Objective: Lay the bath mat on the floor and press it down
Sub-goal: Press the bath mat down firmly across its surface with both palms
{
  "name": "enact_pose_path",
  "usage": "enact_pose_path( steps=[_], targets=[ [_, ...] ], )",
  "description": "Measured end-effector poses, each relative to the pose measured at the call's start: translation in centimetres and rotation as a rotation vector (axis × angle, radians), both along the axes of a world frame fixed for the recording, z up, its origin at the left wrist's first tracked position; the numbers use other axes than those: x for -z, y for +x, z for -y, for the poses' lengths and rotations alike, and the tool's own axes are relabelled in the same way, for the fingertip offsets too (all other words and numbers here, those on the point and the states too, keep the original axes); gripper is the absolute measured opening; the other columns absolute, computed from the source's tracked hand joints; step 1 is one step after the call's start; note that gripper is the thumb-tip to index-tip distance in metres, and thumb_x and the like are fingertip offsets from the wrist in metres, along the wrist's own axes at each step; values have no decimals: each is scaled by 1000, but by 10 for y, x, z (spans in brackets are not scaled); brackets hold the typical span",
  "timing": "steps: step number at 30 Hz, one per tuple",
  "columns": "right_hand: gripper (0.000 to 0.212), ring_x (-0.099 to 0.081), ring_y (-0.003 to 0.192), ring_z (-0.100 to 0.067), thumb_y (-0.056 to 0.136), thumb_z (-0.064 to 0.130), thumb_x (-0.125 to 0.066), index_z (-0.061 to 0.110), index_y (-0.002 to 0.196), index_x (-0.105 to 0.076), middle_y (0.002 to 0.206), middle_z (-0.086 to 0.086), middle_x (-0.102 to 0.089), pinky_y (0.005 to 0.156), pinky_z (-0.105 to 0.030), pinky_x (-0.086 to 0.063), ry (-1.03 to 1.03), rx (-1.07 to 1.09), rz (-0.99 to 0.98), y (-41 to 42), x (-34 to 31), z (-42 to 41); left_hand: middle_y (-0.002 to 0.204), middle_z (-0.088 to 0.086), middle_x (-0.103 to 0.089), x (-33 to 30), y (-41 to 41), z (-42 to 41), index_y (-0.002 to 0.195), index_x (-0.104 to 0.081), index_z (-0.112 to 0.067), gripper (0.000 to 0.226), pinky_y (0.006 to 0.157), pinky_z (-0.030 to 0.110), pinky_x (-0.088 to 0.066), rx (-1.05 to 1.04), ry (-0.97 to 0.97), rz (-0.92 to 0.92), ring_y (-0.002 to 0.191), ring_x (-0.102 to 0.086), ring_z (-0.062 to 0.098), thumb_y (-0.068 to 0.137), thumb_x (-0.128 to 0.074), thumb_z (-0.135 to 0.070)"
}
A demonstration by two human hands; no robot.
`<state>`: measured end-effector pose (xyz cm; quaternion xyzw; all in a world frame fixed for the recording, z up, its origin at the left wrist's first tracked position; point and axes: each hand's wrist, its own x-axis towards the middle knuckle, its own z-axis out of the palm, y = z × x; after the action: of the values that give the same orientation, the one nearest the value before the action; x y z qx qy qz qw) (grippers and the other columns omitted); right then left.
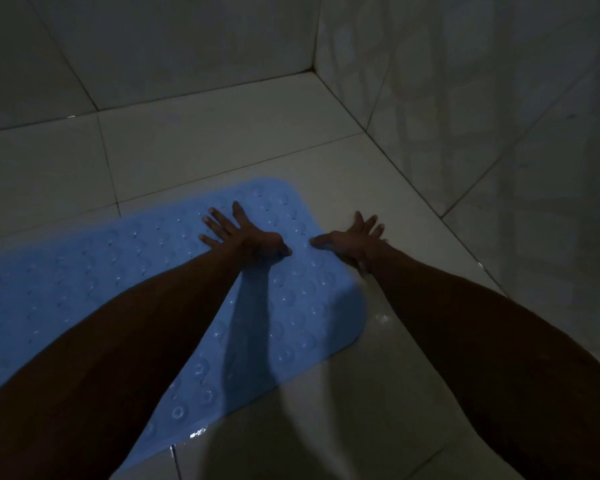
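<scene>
Our left hand [238,232] presses spread fingers flat on the blue studded rubber bath mat [125,271]; our right hand [355,237] spreads at its right edge. The mat's length runs leftward across the pale tiled floor [222,140].

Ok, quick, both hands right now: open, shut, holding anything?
Left hand: open, fingers spread flat on the blue studded rubber bath mat.
Right hand: open, fingers spread at the mat's right edge, holding nothing.
</scene>
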<state>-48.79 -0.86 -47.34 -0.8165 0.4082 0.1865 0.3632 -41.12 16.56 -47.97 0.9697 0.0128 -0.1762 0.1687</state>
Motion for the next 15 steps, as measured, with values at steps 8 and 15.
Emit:
enact_pose_path(
  steps=[8, 15],
  targets=[
    [143, 33, 142, -36, 61, 62, -81, 17, 153, 19, 154, -15, 36, 113, -58, 20, -62, 12, 8, 1, 3, -10, 151, 19, 35, -7, 14, -7, 150, 19, -24, 148, 109, 64, 12, 84, 43, -190, 139, 30, 40, 50, -79, -71],
    [130, 30, 144, -35, 67, 34, -80, 18, 154, 16, 156, -15, 33, 114, -58, 17, -84, -1, 102, 19, 1, -24, 156, 16, 25, 2, 12, -15, 153, 9, -24, 124, 110, 62, 12, 105, -111, -88, 142, 24, 37, 66, -62, -79]
  ],
)
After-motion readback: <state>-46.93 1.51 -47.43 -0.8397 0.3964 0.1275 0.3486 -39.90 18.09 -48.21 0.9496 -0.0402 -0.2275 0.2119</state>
